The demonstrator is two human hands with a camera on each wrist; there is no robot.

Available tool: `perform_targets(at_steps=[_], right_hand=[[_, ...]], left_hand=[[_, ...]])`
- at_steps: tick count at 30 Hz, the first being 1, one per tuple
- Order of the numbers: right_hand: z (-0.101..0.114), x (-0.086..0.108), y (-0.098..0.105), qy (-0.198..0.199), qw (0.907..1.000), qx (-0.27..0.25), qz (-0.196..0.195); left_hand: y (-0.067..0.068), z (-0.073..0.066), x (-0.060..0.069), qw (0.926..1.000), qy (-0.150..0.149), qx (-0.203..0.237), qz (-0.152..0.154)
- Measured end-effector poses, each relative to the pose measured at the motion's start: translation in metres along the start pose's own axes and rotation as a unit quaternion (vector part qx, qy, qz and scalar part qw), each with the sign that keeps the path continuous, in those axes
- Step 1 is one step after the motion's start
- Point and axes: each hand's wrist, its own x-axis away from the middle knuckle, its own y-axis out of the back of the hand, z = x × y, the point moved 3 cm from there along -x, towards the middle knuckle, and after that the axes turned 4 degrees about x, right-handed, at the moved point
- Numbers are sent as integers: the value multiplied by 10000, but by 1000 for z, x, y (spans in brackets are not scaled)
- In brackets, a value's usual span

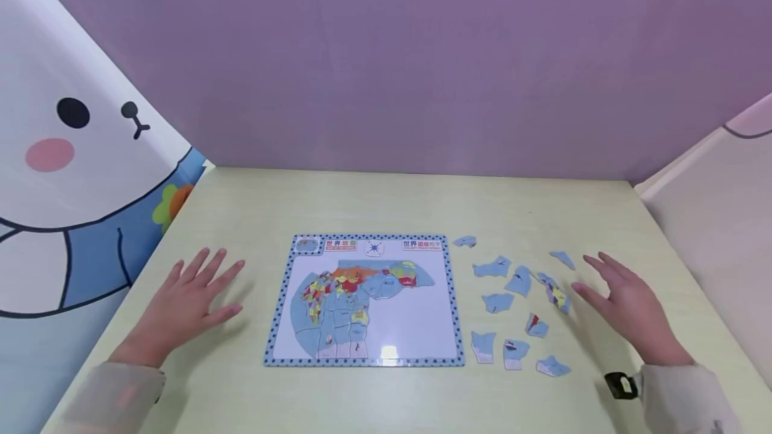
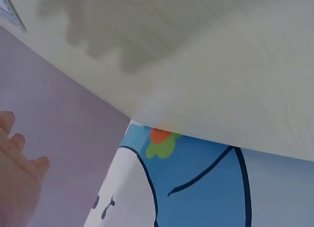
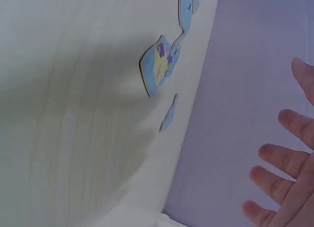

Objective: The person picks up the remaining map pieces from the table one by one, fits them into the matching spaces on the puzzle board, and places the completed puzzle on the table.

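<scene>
A world map puzzle board [image 1: 416,300] with a blue dotted border lies mid-table. Fitted pieces cover its left side and upper middle; the lower right shows bare white. Several loose blue puzzle pieces [image 1: 498,303] are scattered right of the board. My left hand [image 1: 189,300] hovers left of the board, fingers spread, holding nothing; its shadow falls on the table. My right hand [image 1: 630,303] is raised beside the loose pieces, fingers apart and holding nothing. Nearest to it are a piece with yellow and purple land [image 3: 161,65] and a slim blue piece [image 3: 169,115].
The pale wooden table [image 1: 374,203] ends at a purple backdrop [image 1: 422,65]. A cartoon-printed panel [image 1: 90,186] stands along the left edge, and a whitish panel [image 1: 724,220] along the right. A dark band with a small device [image 1: 621,386] sits at the right wrist.
</scene>
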Motion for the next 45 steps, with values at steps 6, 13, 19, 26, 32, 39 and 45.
perform_targets(at_steps=[6, 13, 19, 26, 32, 39, 45], right_hand=[[3, -5, -2, -587, 9957, -524, 494], [7, -15, -8, -673, 9938, -646, 598], [5, -20, -15, -697, 9915, -868, 678], [5, -31, -21, -725, 9886, -1056, 794], [9, -44, -27, -811, 9856, -1082, 1017], [18, -56, -37, -781, 9826, -1219, 1166], [24, -64, -47, -587, 9827, -1316, 1165]], left_hand=[[-4, -10, -4, 9998, -125, 9, 128], [-12, -20, -8, 9990, -289, 1, 334], [-23, -27, -10, 9968, -550, -106, 572], [-29, -36, -13, 9945, -761, -27, 716], [-30, -44, -17, 9926, -794, 45, 919], [-39, -47, -18, 9908, -746, 16, 1129], [-44, -47, -20, 9904, -704, -39, 1189]])
